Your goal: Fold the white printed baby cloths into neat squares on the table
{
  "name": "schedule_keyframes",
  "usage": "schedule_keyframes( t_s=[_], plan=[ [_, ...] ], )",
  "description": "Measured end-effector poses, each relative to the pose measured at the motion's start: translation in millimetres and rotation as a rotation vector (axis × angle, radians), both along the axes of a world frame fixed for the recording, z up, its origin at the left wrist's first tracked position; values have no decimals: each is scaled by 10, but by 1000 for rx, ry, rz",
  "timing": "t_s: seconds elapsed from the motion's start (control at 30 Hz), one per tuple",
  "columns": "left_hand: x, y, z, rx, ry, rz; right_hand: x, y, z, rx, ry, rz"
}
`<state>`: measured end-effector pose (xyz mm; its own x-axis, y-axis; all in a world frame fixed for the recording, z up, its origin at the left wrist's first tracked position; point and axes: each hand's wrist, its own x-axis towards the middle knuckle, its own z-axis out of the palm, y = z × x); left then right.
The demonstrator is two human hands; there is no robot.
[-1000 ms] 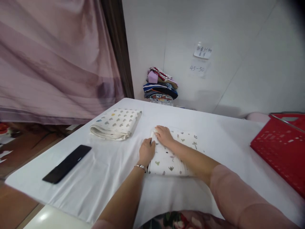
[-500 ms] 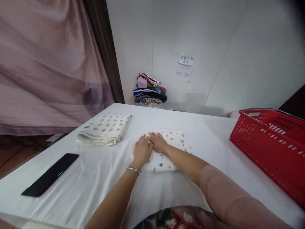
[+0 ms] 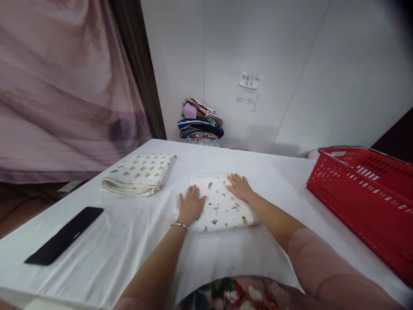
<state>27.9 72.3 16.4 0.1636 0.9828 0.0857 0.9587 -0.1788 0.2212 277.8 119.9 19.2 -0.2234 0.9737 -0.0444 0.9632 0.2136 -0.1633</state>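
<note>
A folded white cloth (image 3: 219,211) printed with small plants, a flamingo and a starfish lies flat on the white-covered table (image 3: 135,241) in front of me. My left hand (image 3: 191,204) rests on its left edge, fingers spread. On the cloth's upper right part lies my right hand (image 3: 239,187), palm down with the fingers apart. Neither hand grips the fabric. Farther left sits a second folded cloth (image 3: 142,173), cream with grey cloud-like shapes, its layers showing at the front fold.
A black flat slab (image 3: 64,236) lies at the table's left. The red plastic basket (image 3: 358,206) with a metal handle stands on the right. Beyond the far edge is a stack of folded fabrics (image 3: 201,122) against the wall. A pink curtain (image 3: 64,94) hangs at left.
My right hand has slid right across the cloth, away from my left hand, uncovering the print between them. The left hand has stayed near the left edge. The view has shifted slightly.
</note>
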Motion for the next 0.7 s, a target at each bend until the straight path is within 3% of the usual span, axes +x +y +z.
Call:
schedule_keyframes(
  t_s=[0.13,0.27,0.5,0.7],
  plan=[
    [1,-2,19,-41,-17,15,-1,73,-7,-26,59,3],
    [-12,-6,32,-72,-47,23,89,-5,5,-42,336,-122],
    [1,-32,85,-85,-76,61,409,-725,-30,-27,640,-463],
    [17,-46,78,-48,-40,60,411,-1221,-15,-109,1037,-579]
  ],
)
